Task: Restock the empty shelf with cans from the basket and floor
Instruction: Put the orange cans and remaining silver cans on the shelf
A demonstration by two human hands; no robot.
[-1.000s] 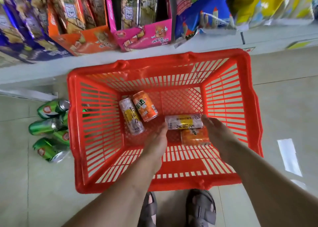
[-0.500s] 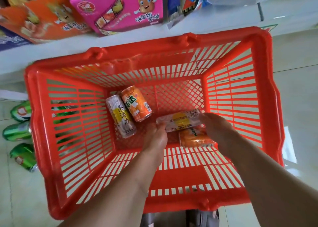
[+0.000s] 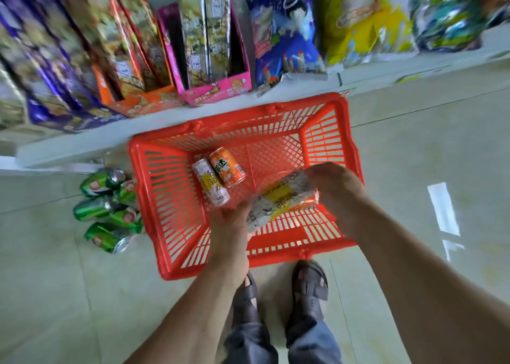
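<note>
Down at the centre of the frame we had the red basket point(image 3: 162, 209) on the pale tiled floor point(image 3: 414, 148), pushed up against the white shelf edge point(image 3: 110, 134). Both our hands were inside it, sharing one can: the white and yellow can point(image 3: 281, 200) lay tilted, blurred by motion, held at its two ends. Our left hand point(image 3: 231, 223) had fingers curled at the lower left end of that can, and our right hand point(image 3: 331, 181) wrapped fingers over the upper right end; how tightly either one closed we could not quite tell through the blur. Just under the held can a sliver of an orange can point(image 3: 313, 199) peeked out, mostly hidden. Further up and left on the basket floor, two more lay side by side and touching: a white can point(image 3: 211, 183) with yellow lettering and an orange can with green print point(image 3: 226, 167), both on their sides. Outside the basket, at the left of the frame, a cluster of green cans point(image 3: 107, 209) lay on the tiles, just beside the basket wall. Across the top of the frame, the shelf carried snack boxes point(image 3: 215, 60) and bright bags point(image 3: 287, 32), all smeared. At the bottom, our sandals point(image 3: 310, 286) stood just below the basket.
</note>
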